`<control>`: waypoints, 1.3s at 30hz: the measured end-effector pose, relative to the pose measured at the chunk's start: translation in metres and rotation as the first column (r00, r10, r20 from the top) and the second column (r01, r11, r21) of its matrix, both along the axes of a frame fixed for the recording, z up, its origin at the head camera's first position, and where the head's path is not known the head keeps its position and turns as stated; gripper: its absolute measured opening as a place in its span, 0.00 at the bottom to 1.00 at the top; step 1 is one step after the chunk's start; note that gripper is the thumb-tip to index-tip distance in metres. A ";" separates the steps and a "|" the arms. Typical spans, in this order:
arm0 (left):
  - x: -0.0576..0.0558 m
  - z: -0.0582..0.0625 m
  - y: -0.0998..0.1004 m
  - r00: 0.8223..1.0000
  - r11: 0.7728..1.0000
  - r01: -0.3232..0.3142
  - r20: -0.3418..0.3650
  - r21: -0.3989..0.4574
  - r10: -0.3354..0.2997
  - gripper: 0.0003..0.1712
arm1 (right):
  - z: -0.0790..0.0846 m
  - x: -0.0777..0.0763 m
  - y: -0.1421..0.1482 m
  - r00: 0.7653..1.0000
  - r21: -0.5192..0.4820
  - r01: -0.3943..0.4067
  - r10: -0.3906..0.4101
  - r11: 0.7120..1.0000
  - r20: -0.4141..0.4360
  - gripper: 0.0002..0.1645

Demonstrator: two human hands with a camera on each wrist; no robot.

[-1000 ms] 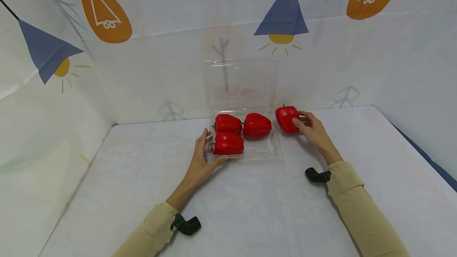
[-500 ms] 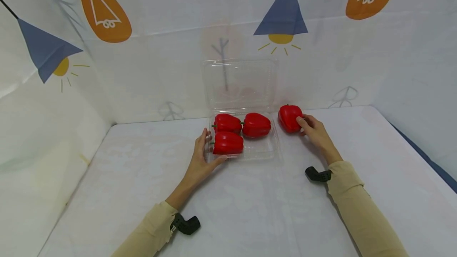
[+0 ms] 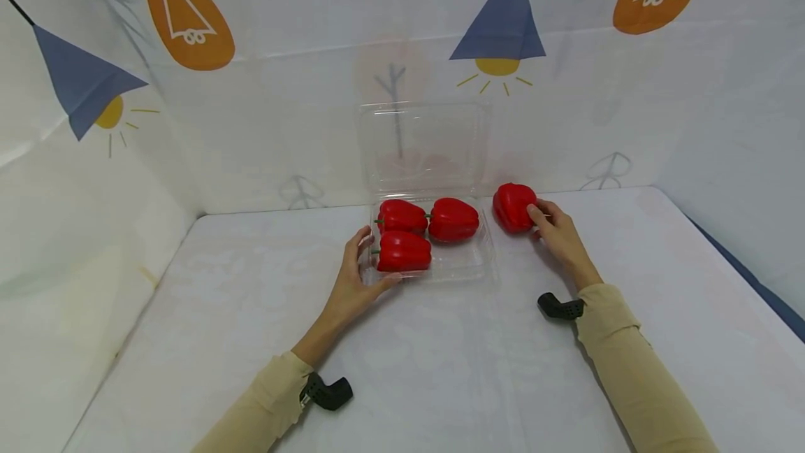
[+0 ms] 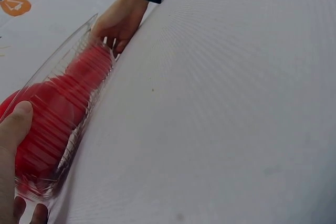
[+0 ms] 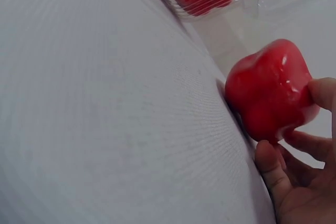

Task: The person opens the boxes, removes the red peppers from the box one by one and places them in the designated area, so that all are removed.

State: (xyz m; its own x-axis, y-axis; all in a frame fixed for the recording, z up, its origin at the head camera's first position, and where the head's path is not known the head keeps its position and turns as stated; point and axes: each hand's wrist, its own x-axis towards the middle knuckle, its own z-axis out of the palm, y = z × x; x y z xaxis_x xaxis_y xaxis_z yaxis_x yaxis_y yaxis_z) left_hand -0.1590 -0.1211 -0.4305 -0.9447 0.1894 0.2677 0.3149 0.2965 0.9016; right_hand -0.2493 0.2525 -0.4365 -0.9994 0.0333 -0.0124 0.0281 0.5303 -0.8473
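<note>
An open clear plastic clamshell container (image 3: 462, 265) stands at the back of the table with its lid (image 3: 468, 124) raised. Inside lie a front-left red bell pepper (image 3: 404, 252), a back-left bell pepper (image 3: 401, 215) and a back-right bell pepper (image 3: 454, 219). My left hand (image 3: 351, 284) holds the container's front left corner, thumb at the front rim and fingers along the left side. Just right of the container, my right hand (image 3: 561, 238) grips a fourth red bell pepper (image 5: 270, 90) by its right side. In the right wrist view this pepper sits right at the white surface.
A white cloth covers the table (image 3: 409, 369). Close behind the container rises a white curtain (image 3: 283, 124) printed with lamps and bulbs. More pale cloth hangs at the left and right sides. Each wrist carries a dark camera mount (image 3: 330, 393).
My right hand has drawn its bell pepper slightly right, away from the container, and the pepper has turned a little. My left hand stays at the container's corner.
</note>
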 end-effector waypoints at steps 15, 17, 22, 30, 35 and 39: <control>0.002 0.007 0.001 1.000 1.000 -0.002 0.004 -0.012 0.002 0.55 | -0.004 -0.001 -0.002 0.998 -0.087 0.023 -0.029 0.996 -0.060 0.39; 0.002 0.007 0.001 1.000 1.000 -0.002 -0.003 -0.020 0.002 0.55 | -0.005 -0.001 -0.002 0.997 -0.088 0.027 -0.033 0.996 -0.064 0.38; 0.003 0.008 0.001 1.000 0.999 -0.007 -0.006 -0.032 0.007 0.54 | -0.008 -0.002 -0.002 0.997 -0.094 0.026 -0.033 0.995 -0.075 0.38; 0.006 0.011 0.002 0.999 0.998 -0.035 0.009 -0.058 0.035 0.54 | -0.009 -0.003 -0.002 0.995 -0.118 0.043 -0.054 0.992 -0.089 0.37; 0.007 0.012 0.003 0.999 0.997 -0.047 0.013 -0.069 0.048 0.53 | -0.009 -0.002 -0.003 0.993 -0.126 0.068 -0.080 0.990 -0.091 0.37; 0.005 0.009 0.002 0.999 0.996 -0.049 0.003 -0.074 0.050 0.54 | -0.008 -0.001 -0.002 0.980 -0.146 0.152 -0.168 0.977 -0.105 0.35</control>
